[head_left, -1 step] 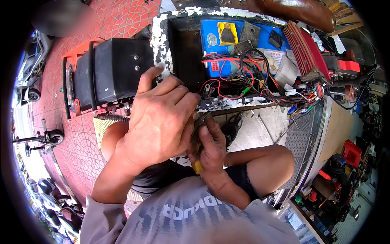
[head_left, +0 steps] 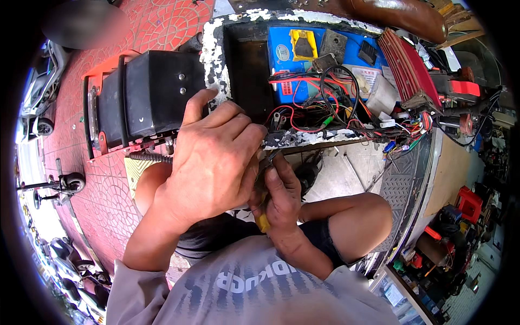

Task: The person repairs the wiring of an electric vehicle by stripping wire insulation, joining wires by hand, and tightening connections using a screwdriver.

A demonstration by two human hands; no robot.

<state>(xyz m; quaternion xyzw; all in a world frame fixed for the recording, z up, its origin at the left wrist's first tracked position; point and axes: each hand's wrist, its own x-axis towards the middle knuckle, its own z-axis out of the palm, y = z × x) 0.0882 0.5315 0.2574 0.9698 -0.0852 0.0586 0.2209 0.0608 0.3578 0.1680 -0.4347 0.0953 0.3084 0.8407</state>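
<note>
My left hand [head_left: 214, 154] lies back up against the peeling white-and-black frame [head_left: 218, 65]. Its outer fingers rest at the frame's near-left corner; the index finger and thumb curl down beside my right hand, and what they grip is hidden. Lower and to the right, my right hand [head_left: 283, 192] is closed around a yellow-handled tool [head_left: 262, 222]. A small metal end [head_left: 269, 159] shows by its thumb, just under the frame's edge. The tool's kind cannot be made out.
Inside the frame sits a blue battery pack [head_left: 279, 51] with loose red and black wires [head_left: 303, 79]. A red finned box [head_left: 410, 67] stands at its right. Connectors [head_left: 398, 142] hang over the near-right edge. A black box [head_left: 154, 92] adjoins on the left.
</note>
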